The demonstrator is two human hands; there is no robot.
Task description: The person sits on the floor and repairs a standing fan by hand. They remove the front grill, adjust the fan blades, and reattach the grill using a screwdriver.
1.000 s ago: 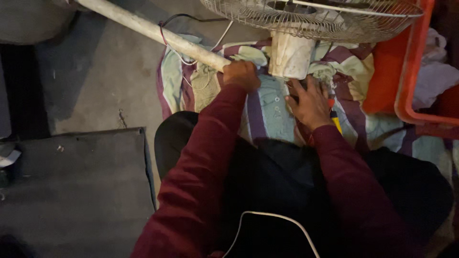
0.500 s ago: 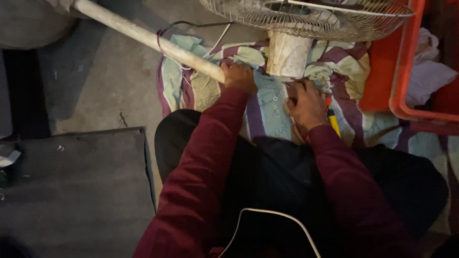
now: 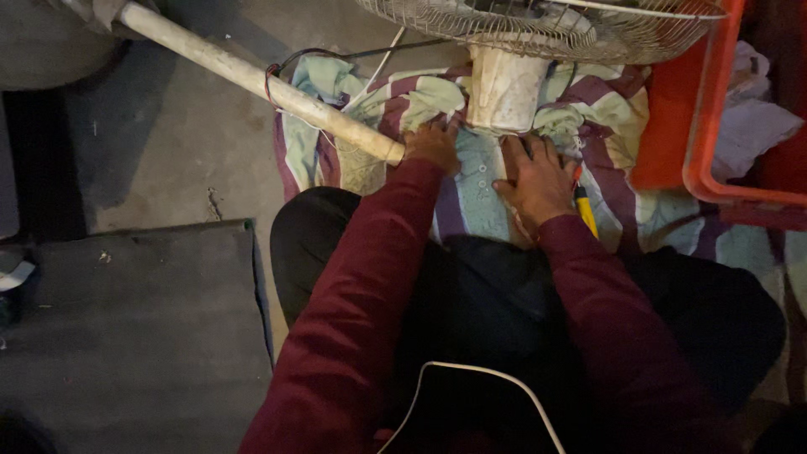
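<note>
A fan with a wire guard [image 3: 546, 29] and a dirty white motor housing [image 3: 503, 88] lies on a striped cloth [image 3: 471, 181] on the floor. My left hand [image 3: 433, 143] rests at the end of a long white pole [image 3: 252, 80], beside the housing; whether it grips the pole is unclear. My right hand [image 3: 538, 181] lies flat on the cloth just below the housing, fingers spread. A yellow-handled screwdriver [image 3: 584, 210] lies beside my right hand, touching or nearly touching it. Both arms wear dark red sleeves.
An orange plastic crate [image 3: 714, 126] with pale rags inside stands at the right. A dark mat [image 3: 126, 336] covers the floor at the left. Thin wires [image 3: 336, 59] loop near the pole. A white cord [image 3: 471, 370] crosses my lap.
The view has shifted slightly. My hands have stayed close to the fan housing, the right one flattening a little on the cloth.
</note>
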